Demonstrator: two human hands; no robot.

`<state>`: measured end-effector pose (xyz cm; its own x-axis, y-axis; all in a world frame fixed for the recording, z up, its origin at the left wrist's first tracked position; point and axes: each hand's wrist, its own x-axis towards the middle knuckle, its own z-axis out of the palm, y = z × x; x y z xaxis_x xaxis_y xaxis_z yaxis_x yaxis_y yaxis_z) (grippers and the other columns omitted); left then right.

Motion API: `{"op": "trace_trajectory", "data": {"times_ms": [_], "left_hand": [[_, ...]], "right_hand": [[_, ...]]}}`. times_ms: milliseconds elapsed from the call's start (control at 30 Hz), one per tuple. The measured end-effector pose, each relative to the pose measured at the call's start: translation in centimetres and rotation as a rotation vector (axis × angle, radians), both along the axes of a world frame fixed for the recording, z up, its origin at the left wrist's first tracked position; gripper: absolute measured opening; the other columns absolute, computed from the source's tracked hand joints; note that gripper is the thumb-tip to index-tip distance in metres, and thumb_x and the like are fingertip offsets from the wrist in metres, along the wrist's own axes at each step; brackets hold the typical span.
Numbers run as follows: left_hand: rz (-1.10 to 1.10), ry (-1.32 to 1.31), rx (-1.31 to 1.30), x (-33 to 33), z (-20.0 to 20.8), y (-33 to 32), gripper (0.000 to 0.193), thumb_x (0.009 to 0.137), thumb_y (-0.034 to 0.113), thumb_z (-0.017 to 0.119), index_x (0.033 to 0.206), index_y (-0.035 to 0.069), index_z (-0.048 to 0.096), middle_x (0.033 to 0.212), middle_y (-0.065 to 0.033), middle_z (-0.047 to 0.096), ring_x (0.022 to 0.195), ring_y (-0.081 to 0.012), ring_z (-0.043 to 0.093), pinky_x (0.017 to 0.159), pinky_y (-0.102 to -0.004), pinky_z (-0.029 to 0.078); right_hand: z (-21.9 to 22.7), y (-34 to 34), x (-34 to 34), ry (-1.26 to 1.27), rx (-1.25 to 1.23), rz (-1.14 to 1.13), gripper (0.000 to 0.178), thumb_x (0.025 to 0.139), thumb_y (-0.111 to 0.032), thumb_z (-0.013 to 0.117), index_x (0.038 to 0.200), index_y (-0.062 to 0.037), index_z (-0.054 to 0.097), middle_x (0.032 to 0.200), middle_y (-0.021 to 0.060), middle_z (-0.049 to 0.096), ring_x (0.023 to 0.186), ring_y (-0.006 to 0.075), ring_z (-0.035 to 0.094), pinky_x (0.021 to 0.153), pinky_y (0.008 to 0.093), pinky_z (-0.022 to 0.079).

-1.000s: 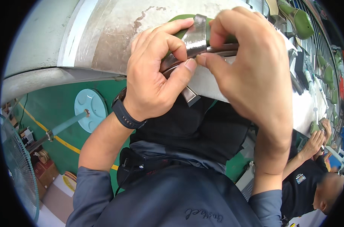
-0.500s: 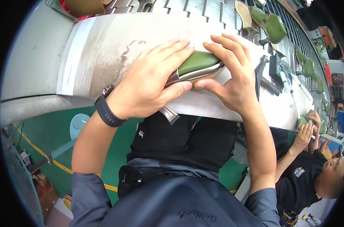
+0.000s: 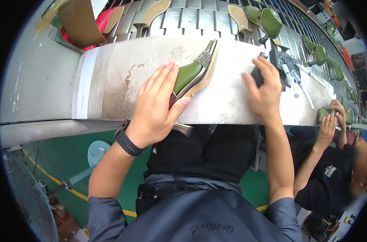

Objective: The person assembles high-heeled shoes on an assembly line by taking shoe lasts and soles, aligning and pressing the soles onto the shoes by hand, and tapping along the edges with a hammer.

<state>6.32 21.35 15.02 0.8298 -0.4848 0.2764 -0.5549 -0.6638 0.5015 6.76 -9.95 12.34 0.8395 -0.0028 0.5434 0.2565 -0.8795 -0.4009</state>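
My left hand point(image 3: 157, 103) grips a green high-heeled shoe point(image 3: 188, 77) at its back part, fingers laid along the upper and thumb against the tan sole side. The shoe lies on its side on the pale worktable point(image 3: 227, 101), its toe pointing away from me. A grey textured band point(image 3: 203, 59) crosses it near the toe, and the heel point(image 3: 183, 129) sticks out past the table's near edge. To the right, my right hand point(image 3: 266, 90) is open and empty, its fingers apart. Next to it lies a dark tool point(image 3: 256, 76), partly hidden by the hand.
Syringe-like tubes point(image 3: 290, 76) lie right of my right hand. Beyond the table runs a slatted conveyor point(image 3: 193, 18) carrying tan soles and green shoes point(image 3: 268, 22). A brown curved sheet point(image 3: 80, 24) stands at far left. A co-worker's hands point(image 3: 330, 121) handle a green shoe at right.
My right hand has left the shoe and moved right, toward the dark tool. The left hand keeps its hold, and the shoe has turned so its toe points away from me.
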Motion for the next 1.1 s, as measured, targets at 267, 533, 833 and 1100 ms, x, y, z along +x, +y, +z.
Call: {"op": "trace_trajectory", "data": {"times_ms": [267,533,833,1100], "left_hand": [[-0.019,0.196,-0.055,4.4,2.4,-3.8,0.081,0.099,0.046,0.066,0.145,-0.017,0.045,0.131,-0.0365,0.061,0.124,-0.0484,0.059,0.107,-0.0565,0.043],[-0.113,0.144,-0.123,4.7,1.7,-3.8,0.079,0.097,0.034,0.070,0.150,-0.015,0.038,0.115,-0.0349,0.067,0.105,-0.0497,0.065,0.094,-0.0503,0.051],[-0.230,0.206,-0.135,5.6,1.9,-3.7,0.091,0.086,0.013,0.078,0.162,-0.001,0.030,0.134,-0.0299,0.062,0.119,-0.0500,0.060,0.103,-0.0484,0.047],[-0.198,0.192,-0.033,5.6,2.5,-3.6,0.099,0.076,0.003,0.083,0.161,-0.003,0.031,0.138,-0.0234,0.060,0.115,-0.0430,0.062,0.100,-0.0461,0.046]], "right_hand": [[1.5,-3.5,-2.2,0.176,-0.021,0.093,0.048,0.086,0.010,0.056,0.130,-0.0032,0.068,0.122,0.0171,0.065,0.113,0.0351,0.061,0.099,0.0420,0.050],[3.0,-1.8,-1.7,0.278,-0.306,0.040,0.039,0.082,0.006,0.065,0.119,-0.0036,0.072,0.105,0.0150,0.066,0.088,0.0310,0.064,0.078,0.0377,0.055],[5.0,4.6,-0.3,0.295,1.396,0.314,0.029,0.094,-0.009,0.073,0.119,0.0050,0.068,0.113,0.0170,0.076,0.101,0.0240,0.073,0.092,0.0325,0.057],[6.5,5.1,1.5,0.571,1.039,0.374,0.024,0.094,-0.003,0.074,0.117,0.0024,0.069,0.104,0.0093,0.077,0.092,0.0079,0.069,0.080,0.0244,0.055]]}}
